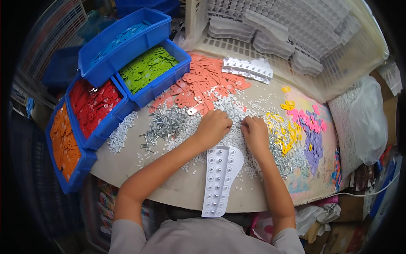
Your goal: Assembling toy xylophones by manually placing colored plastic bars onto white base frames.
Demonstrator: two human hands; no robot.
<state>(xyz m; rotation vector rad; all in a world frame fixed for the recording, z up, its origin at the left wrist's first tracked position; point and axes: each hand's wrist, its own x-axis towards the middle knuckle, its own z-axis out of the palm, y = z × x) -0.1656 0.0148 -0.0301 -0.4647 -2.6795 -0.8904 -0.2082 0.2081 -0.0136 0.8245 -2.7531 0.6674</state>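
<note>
My left hand is over a pile of small white plastic pieces, its fingers curled together at the tips. Across from it, my right hand hovers at the same pile, thumb and fingers pinched. What either hand holds is too small or hidden to make out. Between my forearms a white plastic holder lies at the table's near edge, with rows of round sockets along both sides and silvery pins down its middle channel. Metal screws or pins are heaped left of my left hand.
Blue bins hold orange, red, green and blue flat pieces. Coral pieces spread behind my hands, beside another white holder. Yellow, pink and purple pieces lie right. A crate of holders stands behind.
</note>
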